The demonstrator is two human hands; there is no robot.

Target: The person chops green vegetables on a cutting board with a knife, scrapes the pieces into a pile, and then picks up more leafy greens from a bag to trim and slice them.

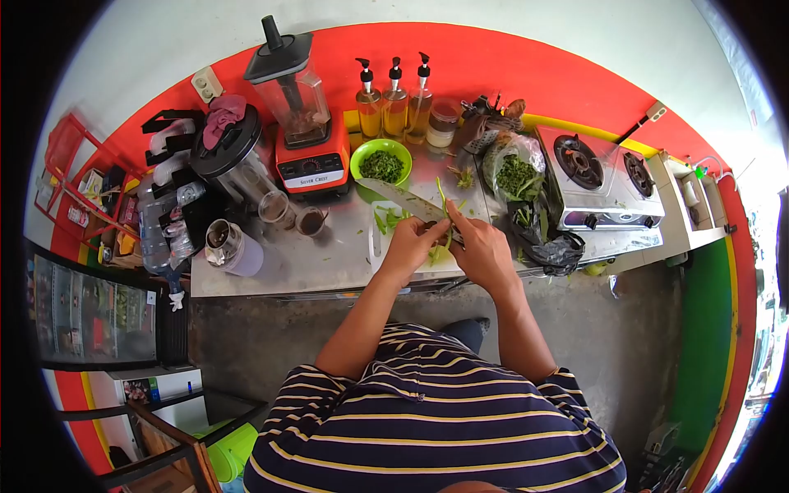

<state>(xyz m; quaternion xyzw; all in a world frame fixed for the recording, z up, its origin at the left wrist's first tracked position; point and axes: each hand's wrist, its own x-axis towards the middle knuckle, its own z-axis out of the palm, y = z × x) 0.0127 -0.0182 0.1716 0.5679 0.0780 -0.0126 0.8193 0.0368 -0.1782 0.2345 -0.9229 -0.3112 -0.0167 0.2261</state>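
Observation:
A large knife (pixel 403 195) has its blade pointing up and left across the board, its handle mostly hidden in my right hand (pixel 483 246). Close beside it, my left hand (pixel 415 248) pinches green stems (pixel 444 204) that run up between the hands. Beneath them lies a white cutting board (pixel 380 246) with cut green pieces (pixel 388 218) on it. Just behind the board, a lime green bowl (pixel 357 158) holds chopped greens (pixel 382 166). To the right, a clear plastic bag (pixel 516 168) of leafy greens leans by a black plastic bag (pixel 549 245).
On the steel counter (pixel 333 271) stand a red blender (pixel 312 163), glasses (pixel 277 209), a metal-topped jug (pixel 234 248) and a big black-lidded container (pixel 234 152). Pump bottles (pixel 394 103) line the red wall. A two-burner stove (pixel 604 181) sits at the right.

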